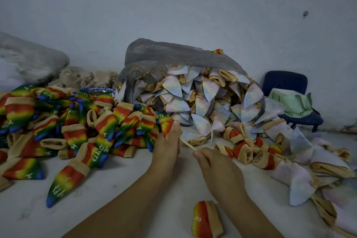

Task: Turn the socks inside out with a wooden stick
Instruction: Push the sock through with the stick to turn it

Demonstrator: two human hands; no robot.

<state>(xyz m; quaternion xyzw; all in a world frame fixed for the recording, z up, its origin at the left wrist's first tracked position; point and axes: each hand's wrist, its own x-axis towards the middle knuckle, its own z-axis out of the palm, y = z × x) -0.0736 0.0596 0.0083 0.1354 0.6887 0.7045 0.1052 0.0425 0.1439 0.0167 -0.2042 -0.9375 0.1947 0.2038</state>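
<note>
Loose rainbow sock [207, 218] before wooden stick [188, 145]

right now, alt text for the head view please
A left hand grips a rainbow sock while the right hand pinches a wooden stick pointing toward it. A heap of rainbow socks lies left; a plastic bag spills pale socks behind.
</note>
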